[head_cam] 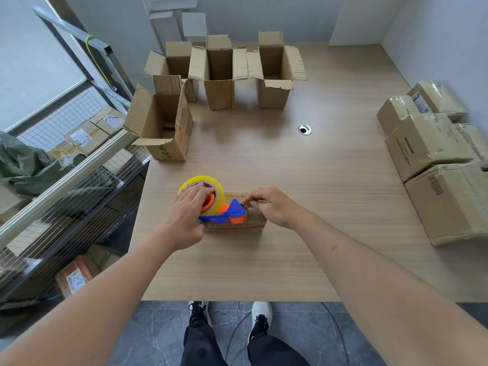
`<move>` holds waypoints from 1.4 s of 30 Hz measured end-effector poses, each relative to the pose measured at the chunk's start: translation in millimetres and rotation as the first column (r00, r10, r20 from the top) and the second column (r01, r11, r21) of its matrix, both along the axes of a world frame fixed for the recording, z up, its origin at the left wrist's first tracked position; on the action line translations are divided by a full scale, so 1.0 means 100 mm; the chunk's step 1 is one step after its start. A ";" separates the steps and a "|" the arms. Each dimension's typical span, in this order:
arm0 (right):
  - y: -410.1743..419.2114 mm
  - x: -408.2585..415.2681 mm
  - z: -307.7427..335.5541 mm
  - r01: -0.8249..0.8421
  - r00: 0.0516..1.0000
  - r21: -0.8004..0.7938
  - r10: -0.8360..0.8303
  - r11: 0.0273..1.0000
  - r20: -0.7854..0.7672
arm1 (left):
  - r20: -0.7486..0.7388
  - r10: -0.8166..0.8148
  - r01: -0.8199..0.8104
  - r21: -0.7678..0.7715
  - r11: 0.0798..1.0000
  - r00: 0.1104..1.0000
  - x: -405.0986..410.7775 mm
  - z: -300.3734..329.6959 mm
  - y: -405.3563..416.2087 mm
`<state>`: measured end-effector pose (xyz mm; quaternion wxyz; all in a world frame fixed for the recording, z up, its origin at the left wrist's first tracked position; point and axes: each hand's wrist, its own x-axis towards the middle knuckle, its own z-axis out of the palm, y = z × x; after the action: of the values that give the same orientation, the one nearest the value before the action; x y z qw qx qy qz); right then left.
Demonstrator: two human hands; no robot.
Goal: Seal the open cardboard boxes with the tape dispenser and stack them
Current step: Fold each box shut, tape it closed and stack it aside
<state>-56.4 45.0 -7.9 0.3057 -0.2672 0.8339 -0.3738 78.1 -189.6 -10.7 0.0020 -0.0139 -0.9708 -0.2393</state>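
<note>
Head view: the left hand [188, 216] curls round the tape dispenser [220, 211], fingers over its yellow roll. Right hand [272, 206] pinches at the dispenser's blue nose, fingertips bunched. Dispenser lies lengthwise left-to-right, nose pointing right, atop a closed cardboard box [254, 220] on the worktop [303, 180], near its front edge.

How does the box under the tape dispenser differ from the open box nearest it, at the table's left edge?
The box under the tape dispenser has its flaps down, while the open box at the left edge has its flaps spread, showing the inside. The first lies low and looks smaller; the second stands taller. The left hand and right hand work at the tape dispenser on the first; nothing touches the second. Both are brown cardboard with red print.
</note>
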 end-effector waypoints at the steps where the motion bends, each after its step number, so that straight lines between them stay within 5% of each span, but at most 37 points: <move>1: 0.01 -0.01 0.01 -0.002 1.000 -0.002 0.002 1.000 0.017 | -0.003 -0.007 0.007 -0.022 1.000 1.000 0.00 -0.01 0.00; 8: -0.03 -0.03 -0.02 -0.018 0.985 0.034 0.024 0.999 -0.169 | -0.040 -0.102 0.085 -0.300 0.950 0.994 -0.02 -0.04 0.07; 14: -0.03 -0.01 -0.06 -0.050 0.960 0.020 0.053 0.999 -0.275 | -0.016 -0.108 0.093 -0.394 0.915 0.994 -0.03 -0.01 0.11; 30: -0.01 0.20 -0.05 0.136 0.971 -0.180 -0.167 0.974 -0.170 | -0.028 -0.026 0.014 -0.372 0.928 0.999 0.07 0.01 0.18; 42: -0.03 0.46 -0.10 0.097 0.876 -0.115 -0.140 0.989 -0.462 | -0.055 -0.089 0.059 -0.409 0.910 0.995 0.11 -0.08 0.14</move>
<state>-10.7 42.5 -18.3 0.0596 -0.3113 0.8805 -0.3526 88.9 -175.9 -18.3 0.0250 -0.0594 -0.9974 -0.0312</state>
